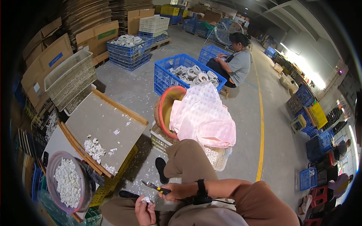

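My right hand [174,191] grips small snips with yellow-and-black handles [155,187], the tips pointing left. A black watch sits on that wrist. Just below, my left hand [145,211] pinches a small white plastic part [146,200] between its fingertips, close under the snips. Both hands hover over my lap. To my left, a purple-rimmed round bowl [56,162] is full of small white parts. A wooden-framed grey tray [113,120] beside it carries a loose heap of white parts [94,148].
A pink bubble sheet [201,115] drapes over a woven basket [163,109] on a white crate [222,160] ahead of my knee. Blue crates of white parts [166,73] stand beyond. A seated person [235,62] works farther back. Cardboard stacks line the left.
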Demonstrator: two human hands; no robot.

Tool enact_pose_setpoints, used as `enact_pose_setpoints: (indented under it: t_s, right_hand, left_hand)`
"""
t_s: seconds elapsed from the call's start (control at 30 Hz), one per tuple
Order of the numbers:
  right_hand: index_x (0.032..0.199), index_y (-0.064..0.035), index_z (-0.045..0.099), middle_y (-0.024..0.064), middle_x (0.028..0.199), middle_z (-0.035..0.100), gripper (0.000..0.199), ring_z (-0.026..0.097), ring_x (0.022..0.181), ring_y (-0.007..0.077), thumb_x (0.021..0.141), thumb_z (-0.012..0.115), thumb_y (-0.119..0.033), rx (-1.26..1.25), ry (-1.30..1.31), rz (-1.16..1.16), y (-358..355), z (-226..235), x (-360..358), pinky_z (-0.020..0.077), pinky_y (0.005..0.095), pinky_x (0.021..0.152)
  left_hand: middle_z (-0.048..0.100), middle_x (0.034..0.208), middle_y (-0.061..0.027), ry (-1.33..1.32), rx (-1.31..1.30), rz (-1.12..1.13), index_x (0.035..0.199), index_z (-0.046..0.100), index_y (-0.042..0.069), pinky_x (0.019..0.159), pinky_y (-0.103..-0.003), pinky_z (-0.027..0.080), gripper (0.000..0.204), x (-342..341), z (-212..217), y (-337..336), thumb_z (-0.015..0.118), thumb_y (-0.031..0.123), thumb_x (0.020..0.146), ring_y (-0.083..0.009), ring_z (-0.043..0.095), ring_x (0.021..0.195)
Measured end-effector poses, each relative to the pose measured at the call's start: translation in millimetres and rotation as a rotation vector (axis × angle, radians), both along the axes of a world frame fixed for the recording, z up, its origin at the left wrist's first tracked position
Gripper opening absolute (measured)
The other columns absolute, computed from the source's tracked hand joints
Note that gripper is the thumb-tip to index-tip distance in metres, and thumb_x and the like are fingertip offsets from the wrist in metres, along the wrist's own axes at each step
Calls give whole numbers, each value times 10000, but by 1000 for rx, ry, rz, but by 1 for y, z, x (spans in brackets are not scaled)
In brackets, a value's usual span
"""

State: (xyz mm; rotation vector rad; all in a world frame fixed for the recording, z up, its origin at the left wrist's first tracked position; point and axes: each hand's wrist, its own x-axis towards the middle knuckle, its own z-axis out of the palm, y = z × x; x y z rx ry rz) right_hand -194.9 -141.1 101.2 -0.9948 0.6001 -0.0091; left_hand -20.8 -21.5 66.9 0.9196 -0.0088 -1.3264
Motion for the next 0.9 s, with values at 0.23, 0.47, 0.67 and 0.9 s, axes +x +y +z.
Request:
enact_pose_setpoints:
  t_s: [0.23, 0.47, 0.67, 0.9]
  right_hand:
    - [959, -82, 463, -28, 654, 439, 139, 437, 516, 59, 832, 517, -100, -72, -13, 5, 5, -9, 2, 369, 216, 472]
    - [1021, -74, 482, -29, 706, 439, 189, 458, 587, 65, 841, 536, -86, 227, 13, -35, 6, -3, 5, 399, 219, 522]
    - [1019, -68, 497, -24, 731, 477, 177, 465, 606, 78, 845, 522, -44, -211, 149, 111, -3, 16, -18, 384, 231, 531]
    - [1074, -24, 476, 55, 880, 496, 262, 494, 835, 156, 814, 480, -47, -525, 83, 399, -4, 23, -19, 412, 285, 764]
  left_hand:
    - [594, 852, -69, -9, 2, -20, 1131, 530, 18, 623, -271, 532, 240, 3, 0, 6, 506, 98, 906, -141, 565, 681]
    - [594, 954, -82, 8, -8, 8, 1090, 554, 12, 685, -293, 530, 211, 9, -4, 17, 475, 82, 908, -170, 586, 802]
    - [570, 876, -52, -22, -47, -40, 1120, 546, 7, 667, -265, 486, 233, 3, 14, -2, 501, 98, 911, -141, 551, 739]
    - [601, 822, -69, 20, -88, 61, 1083, 552, 3, 648, -262, 544, 197, 6, 11, 13, 499, 112, 928, -124, 597, 686]
